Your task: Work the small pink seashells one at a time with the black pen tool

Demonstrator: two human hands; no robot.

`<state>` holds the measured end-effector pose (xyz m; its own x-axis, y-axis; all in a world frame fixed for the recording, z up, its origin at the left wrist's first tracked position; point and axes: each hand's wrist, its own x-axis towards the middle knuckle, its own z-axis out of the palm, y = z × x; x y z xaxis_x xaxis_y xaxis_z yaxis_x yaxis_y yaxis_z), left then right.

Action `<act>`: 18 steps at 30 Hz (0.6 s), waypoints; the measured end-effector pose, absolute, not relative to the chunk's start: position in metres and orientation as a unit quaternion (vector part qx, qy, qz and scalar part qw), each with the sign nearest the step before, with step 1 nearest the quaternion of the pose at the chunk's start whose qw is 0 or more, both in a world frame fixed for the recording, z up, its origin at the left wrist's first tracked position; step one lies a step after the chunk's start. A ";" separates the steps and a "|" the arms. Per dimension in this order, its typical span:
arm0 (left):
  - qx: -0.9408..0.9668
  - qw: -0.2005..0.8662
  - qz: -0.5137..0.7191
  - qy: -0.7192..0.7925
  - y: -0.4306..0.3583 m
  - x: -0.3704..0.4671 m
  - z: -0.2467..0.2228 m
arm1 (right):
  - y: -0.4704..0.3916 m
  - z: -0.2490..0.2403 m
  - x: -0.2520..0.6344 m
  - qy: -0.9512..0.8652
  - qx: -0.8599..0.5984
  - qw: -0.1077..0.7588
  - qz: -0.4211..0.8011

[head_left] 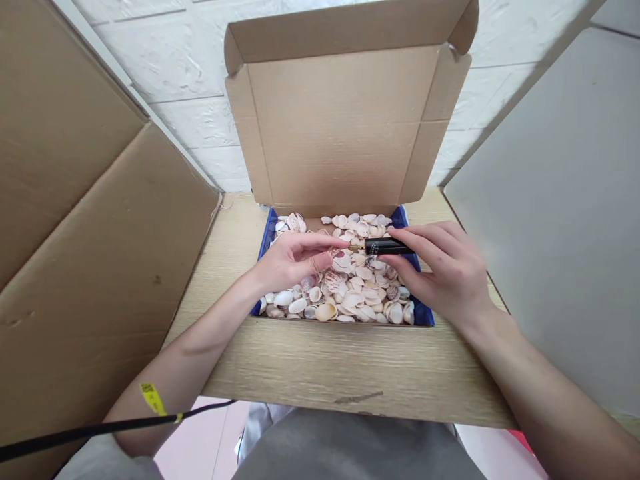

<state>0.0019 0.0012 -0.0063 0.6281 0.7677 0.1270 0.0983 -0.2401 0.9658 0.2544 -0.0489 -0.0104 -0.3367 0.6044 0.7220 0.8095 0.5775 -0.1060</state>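
Observation:
A small black cylindrical tool with a brass-coloured tip, which looks like a mini hand drill (387, 247), lies level in my right hand (443, 267). The right fingers and thumb pinch its body from both sides. My left hand (295, 259) is held over the box, its thumb and forefinger closed around a reddish-marked shell (341, 256), partly hidden. The tool's tip points left and comes close to the left forefinger's end. Below both hands, many pale seashells (355, 297) fill a shallow cardboard box (427, 313) with blue sides.
The box's brown lid (340, 127) stands raised against a white brick-patterned wall (185, 73). Large cardboard panels (95, 240) rise on the left, a grey-white panel (560, 200) on the right. A black cable (100, 427) with a yellow tag crosses my left forearm. The wooden tabletop (320, 360) ends near my body.

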 end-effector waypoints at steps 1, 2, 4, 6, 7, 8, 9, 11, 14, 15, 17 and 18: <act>0.723 0.539 0.313 0.299 0.001 0.002 -0.006 | -0.049 -0.011 0.254 -0.807 -0.439 0.372 -0.133; 0.722 0.540 0.314 0.297 0.001 0.002 -0.006 | -0.049 -0.012 0.254 -0.809 -0.439 0.369 -0.130; 0.723 0.541 0.315 0.293 0.002 0.002 -0.006 | -0.049 -0.014 0.254 -0.813 -0.443 0.358 -0.124; 0.724 0.541 0.315 0.290 0.002 0.001 -0.007 | -0.049 -0.015 0.253 -0.816 -0.445 0.350 -0.119; 0.724 0.541 0.316 0.289 0.002 0.001 -0.008 | -0.049 -0.016 0.253 -0.817 -0.446 0.346 -0.115; 0.724 0.540 0.316 0.289 0.003 0.001 -0.008 | -0.050 -0.017 0.253 -0.818 -0.448 0.344 -0.111; 0.724 0.540 0.315 0.291 0.003 0.001 -0.009 | -0.050 -0.017 0.253 -0.818 -0.451 0.342 -0.106; 0.723 0.540 0.315 0.296 0.003 0.001 -0.009 | -0.050 -0.017 0.253 -0.817 -0.453 0.341 -0.099; 0.720 0.541 0.312 0.302 0.003 0.001 -0.009 | -0.049 -0.016 0.253 -0.820 -0.436 0.354 -0.112; 0.720 0.542 0.311 0.302 0.002 0.001 -0.009 | -0.049 -0.014 0.253 -0.821 -0.427 0.359 -0.122; 0.718 0.545 0.309 0.303 0.002 0.001 -0.008 | -0.049 -0.012 0.253 -0.823 -0.409 0.367 -0.147; 0.715 0.548 0.308 0.304 0.002 0.002 -0.008 | -0.048 -0.010 0.253 -0.822 -0.401 0.372 -0.157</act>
<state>0.0016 0.0023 -0.0080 0.6246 0.7736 0.1073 0.0976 -0.2136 0.9720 0.2535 -0.0485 -0.0103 -0.4011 0.5433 0.7376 0.7768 0.6284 -0.0404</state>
